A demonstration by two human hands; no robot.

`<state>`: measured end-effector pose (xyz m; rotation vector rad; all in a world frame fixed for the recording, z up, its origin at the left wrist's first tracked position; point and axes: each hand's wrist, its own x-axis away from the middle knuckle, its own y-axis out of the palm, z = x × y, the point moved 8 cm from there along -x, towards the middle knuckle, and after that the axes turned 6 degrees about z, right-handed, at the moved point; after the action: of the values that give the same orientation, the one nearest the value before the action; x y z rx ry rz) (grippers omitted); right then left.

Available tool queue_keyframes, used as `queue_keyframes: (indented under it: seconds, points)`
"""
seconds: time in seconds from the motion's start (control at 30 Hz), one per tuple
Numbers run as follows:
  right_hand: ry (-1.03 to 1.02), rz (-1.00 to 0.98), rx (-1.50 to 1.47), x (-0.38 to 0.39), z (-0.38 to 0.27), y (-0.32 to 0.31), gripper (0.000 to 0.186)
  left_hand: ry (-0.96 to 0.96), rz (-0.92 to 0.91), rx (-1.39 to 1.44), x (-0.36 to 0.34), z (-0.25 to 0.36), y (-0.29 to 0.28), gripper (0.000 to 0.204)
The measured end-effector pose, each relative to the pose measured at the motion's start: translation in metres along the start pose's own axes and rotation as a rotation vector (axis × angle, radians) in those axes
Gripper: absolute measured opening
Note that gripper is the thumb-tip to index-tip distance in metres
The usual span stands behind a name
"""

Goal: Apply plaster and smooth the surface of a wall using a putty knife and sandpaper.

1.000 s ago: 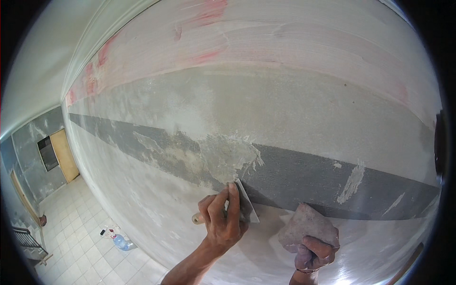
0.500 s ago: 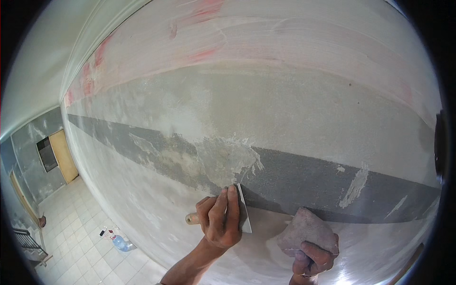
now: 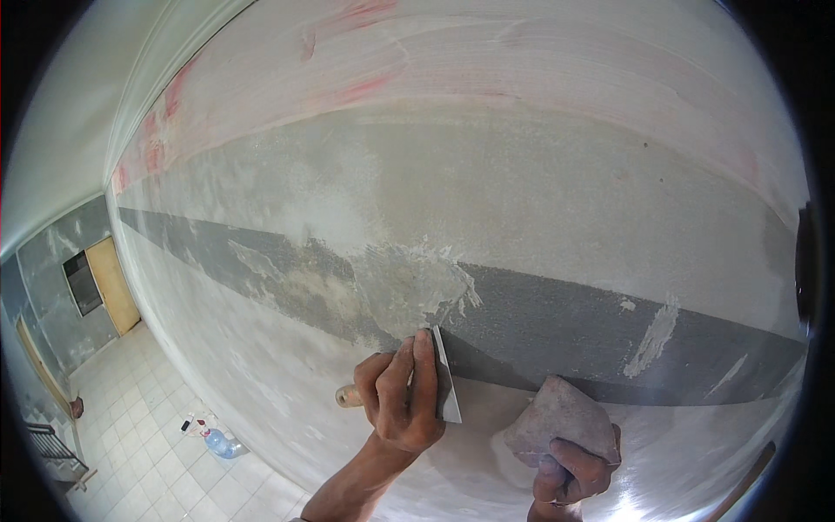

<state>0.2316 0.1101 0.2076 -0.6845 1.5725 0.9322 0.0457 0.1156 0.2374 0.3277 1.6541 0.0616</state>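
Note:
My left hand (image 3: 404,396) grips a putty knife (image 3: 449,383) with a wooden handle and a wide metal blade. Its fingers press along the blade, whose upper corner lies against the wall just below a rough light-grey filler patch (image 3: 400,283). This patch spreads over the dark grey band (image 3: 557,331) crossing the wall. Lower right, my right hand (image 3: 574,474) is closed around the lower edge of a flat, dusty pinkish-grey piece (image 3: 557,422) with angled edges. That piece is close to the wall; whether it touches cannot be made out.
The wall (image 3: 487,174) fills most of the view, with red smears near its top. At left are a tiled floor (image 3: 148,444), a clear blue-tinted plastic bottle (image 3: 222,445), a wooden door (image 3: 114,283) and a dark railing (image 3: 52,444). A dark object (image 3: 807,261) borders the right rim.
The whole view has shifted slightly. My left hand and the putty knife have moved a little upward; the right hand keeps nearly the same position and grip.

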Motion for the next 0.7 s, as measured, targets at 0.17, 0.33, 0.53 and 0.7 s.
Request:
queue_keyframes:
  seconds: [0.17, 0.33, 0.53, 0.7]
  points:
    - [-0.050, -0.064, -0.043, -0.009, -0.005, 0.003, 0.018, -0.032, 0.005, -0.005, -0.018, -0.002, 0.002, 0.031]
    - [-0.007, -0.134, -0.139, -0.009, -0.001, 0.009, 0.028, -0.076, 0.014, 0.052, -0.004, -0.012, -0.004, 0.034]
    - [-0.013, 0.123, -0.309, -0.017, 0.002, 0.005, 0.035, -0.011, 0.084, 0.084, -0.009, -0.013, -0.003, 0.027]
    - [-0.219, -0.096, 0.002, -0.075, -0.048, 0.028, 0.034, -0.078, 0.076, 0.129, -0.006, -0.014, -0.003, 0.026]
